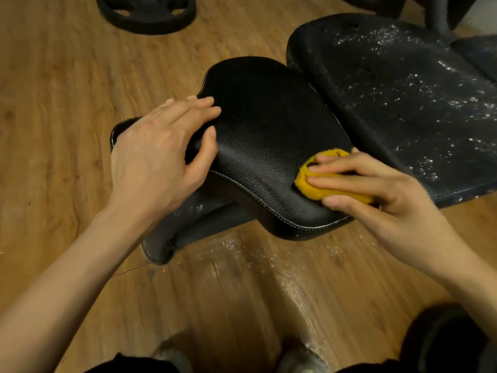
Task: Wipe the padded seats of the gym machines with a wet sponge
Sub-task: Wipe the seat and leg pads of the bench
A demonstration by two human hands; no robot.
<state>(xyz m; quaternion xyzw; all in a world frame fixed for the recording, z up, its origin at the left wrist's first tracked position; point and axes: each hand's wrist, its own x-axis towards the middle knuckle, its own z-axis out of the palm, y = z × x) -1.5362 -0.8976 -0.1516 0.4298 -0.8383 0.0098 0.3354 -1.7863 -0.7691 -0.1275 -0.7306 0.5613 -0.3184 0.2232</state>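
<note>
A black padded seat [265, 135] with white stitching sits low over the wooden floor. My right hand [382, 195] grips a yellow sponge [317, 184] and presses it on the seat's right front corner. Fingers extended, my left hand [164, 146] rests on the seat's left edge, the thumb on the top surface. Beside the seat on the right lies a larger black pad [403, 103], speckled with white foam or dust.
A black weight plate [146, 12] lies flat on the floor at the top left. The bench's black frame leg [185, 232] runs under the seat. White specks and a wet sheen [269, 257] mark the floor in front. My shoes show at the bottom edge.
</note>
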